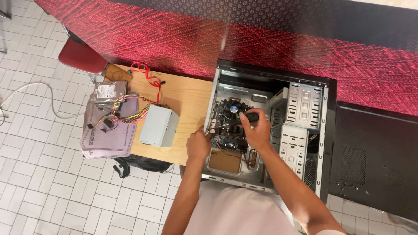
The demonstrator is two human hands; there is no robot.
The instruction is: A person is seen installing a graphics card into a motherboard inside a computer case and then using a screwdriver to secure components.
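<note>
An open computer case [323, 130] lies on its side, with a motherboard [226, 141] and its round cooler fan [230, 107] exposed inside. My right hand [257, 128] grips a screwdriver [237, 121] with a black handle, its shaft pointing left and down onto the board. My left hand [198, 146] rests on the case's left edge beside the motherboard, fingers curled; whether it holds anything is hidden.
A grey power supply [159, 125] with coloured cables [126, 109] sits on the wooden table [191, 93]. A hard drive [108, 91], a red cable [146, 74] and a grey mat [106, 135] lie to the left. A black side panel [374, 161] is at right, a red chair [80, 55] behind.
</note>
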